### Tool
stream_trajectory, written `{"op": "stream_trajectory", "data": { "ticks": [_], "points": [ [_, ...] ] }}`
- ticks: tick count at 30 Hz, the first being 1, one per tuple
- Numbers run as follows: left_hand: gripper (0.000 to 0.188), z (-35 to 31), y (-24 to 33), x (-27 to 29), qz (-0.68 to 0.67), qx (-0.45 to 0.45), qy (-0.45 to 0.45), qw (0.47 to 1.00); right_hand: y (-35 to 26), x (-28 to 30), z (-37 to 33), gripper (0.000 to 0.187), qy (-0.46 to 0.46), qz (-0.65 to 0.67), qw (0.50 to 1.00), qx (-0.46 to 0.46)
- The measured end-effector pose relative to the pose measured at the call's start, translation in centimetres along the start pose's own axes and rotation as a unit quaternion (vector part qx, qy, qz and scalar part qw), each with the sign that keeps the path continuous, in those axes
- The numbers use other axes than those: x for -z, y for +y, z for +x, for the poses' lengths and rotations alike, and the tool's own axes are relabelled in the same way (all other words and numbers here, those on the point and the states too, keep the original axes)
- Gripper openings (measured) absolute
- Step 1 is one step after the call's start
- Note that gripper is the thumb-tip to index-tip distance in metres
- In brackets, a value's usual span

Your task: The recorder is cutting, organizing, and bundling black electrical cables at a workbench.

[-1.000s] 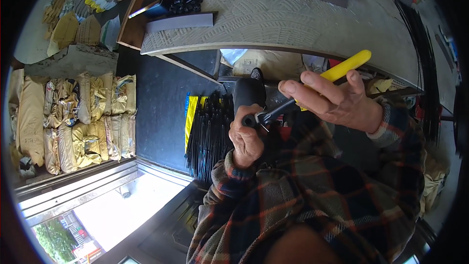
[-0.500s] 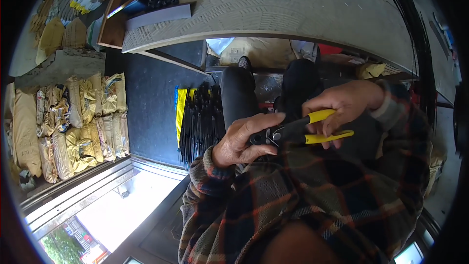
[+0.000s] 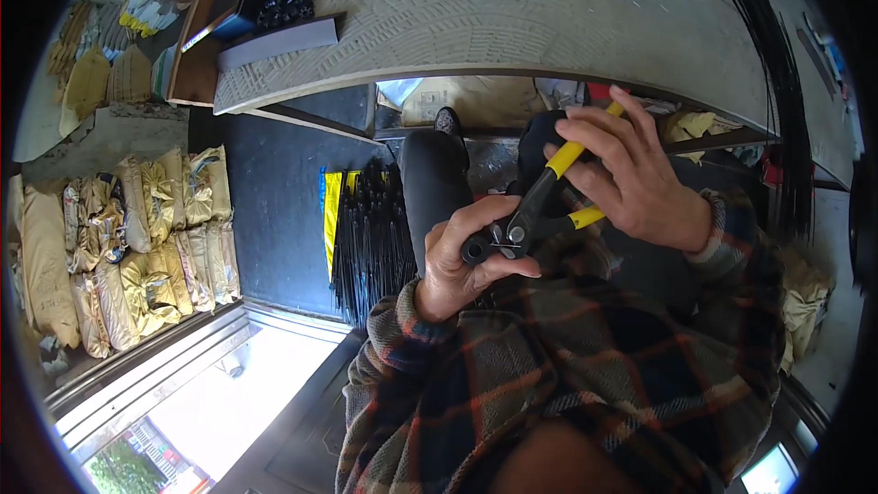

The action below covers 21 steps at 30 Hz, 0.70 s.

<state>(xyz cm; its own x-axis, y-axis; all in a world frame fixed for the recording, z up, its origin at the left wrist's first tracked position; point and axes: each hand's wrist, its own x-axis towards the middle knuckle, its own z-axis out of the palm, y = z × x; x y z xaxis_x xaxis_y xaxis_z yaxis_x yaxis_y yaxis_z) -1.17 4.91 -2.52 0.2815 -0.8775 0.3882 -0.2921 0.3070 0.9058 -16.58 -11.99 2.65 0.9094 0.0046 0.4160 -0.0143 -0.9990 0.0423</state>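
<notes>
In front of my lap is a pair of black cutting pliers [image 3: 518, 232] with yellow handles, their handles spread apart. My right hand [image 3: 636, 174] is closed about the upper handle, its fingers over and behind it; the lower handle lies under the palm side. My left hand [image 3: 450, 256] pinches a small black cylindrical part [image 3: 475, 250] between thumb and fingers, right beside the plier jaws. A thin shiny strip shows between part and pivot. Whether the left fingers also touch the jaws, I cannot tell.
A grey workbench [image 3: 476, 32] stands ahead, with black small parts [image 3: 289, 5] at its left. A bundle of long black rods [image 3: 370, 247] lies beside my left leg. Brown wrapped packages [image 3: 151, 229] fill the left side; more thin black rods [image 3: 782, 101] hang at right.
The plier handles have spread apart, and the upper one has swung upward with my right hand. My left hand stays at the jaws, turned a little.
</notes>
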Motion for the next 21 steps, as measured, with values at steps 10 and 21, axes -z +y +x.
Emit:
{"op": "stream_trajectory", "data": {
  "ticks": [10,21],
  "points": [
    [0.067,0.5,-0.8,1.9,-0.061,-0.032,-0.188,0.980,2.8,1.0,-0.5,0.050,-0.488,0.738,0.433,-0.170],
    [0.063,1.2,-1.0,1.6,-0.126,-0.038,-0.239,0.962,2.3,0.9,-2.1,0.041,-0.475,0.743,0.438,-0.176]
  ]
}}
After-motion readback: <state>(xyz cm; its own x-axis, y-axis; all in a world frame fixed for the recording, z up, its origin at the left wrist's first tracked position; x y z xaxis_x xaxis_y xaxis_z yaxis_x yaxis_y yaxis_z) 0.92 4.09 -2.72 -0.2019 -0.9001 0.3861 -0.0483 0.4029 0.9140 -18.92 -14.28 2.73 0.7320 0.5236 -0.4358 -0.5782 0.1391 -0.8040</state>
